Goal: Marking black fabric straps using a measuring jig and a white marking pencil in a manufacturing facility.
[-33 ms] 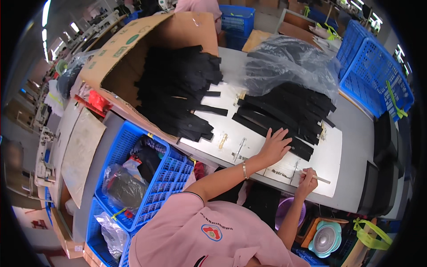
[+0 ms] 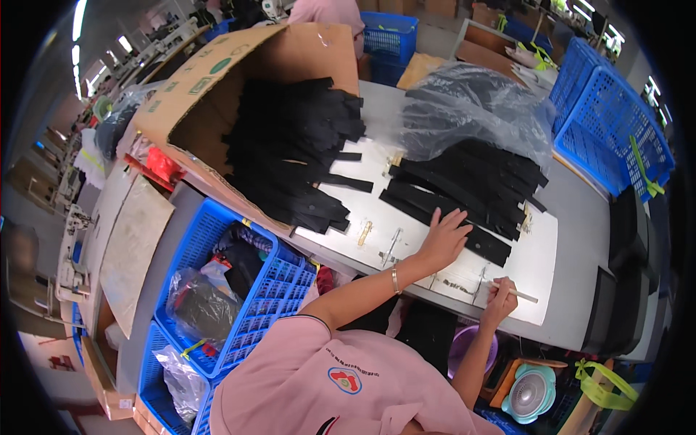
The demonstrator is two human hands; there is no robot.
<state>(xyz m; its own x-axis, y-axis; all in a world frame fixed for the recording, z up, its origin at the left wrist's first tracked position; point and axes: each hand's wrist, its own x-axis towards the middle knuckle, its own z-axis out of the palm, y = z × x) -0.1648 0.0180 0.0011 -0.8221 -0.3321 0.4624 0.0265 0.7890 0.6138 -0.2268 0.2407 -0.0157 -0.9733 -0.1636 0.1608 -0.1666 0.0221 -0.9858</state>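
My left hand [image 2: 444, 239] lies with fingers spread on the near edge of a fanned pile of black fabric strips [image 2: 464, 177]. One strip [image 2: 487, 248] at the near side runs out from under the fingers. My right hand [image 2: 500, 299] is closed round a thin pale stick-like tool [image 2: 523, 296], low over the white board [image 2: 533, 272]; what kind of tool it is, I cannot make out. A second heap of black strips [image 2: 290, 145] spills from an open cardboard box [image 2: 196, 87] to the left. Several strip ends stick out toward the middle.
Clear plastic sheeting [image 2: 471, 101] lies behind the right pile. A blue crate [image 2: 609, 116] stands at the far right, near black boxy objects [image 2: 627, 290]. Blue baskets [image 2: 217, 290] with bagged things sit left below the table. A small turquoise fan [image 2: 529, 391] is below right.
My left hand has slid very slightly to the left over the strips. My right hand stays closed on the pale tool. The whole view has shifted a little.
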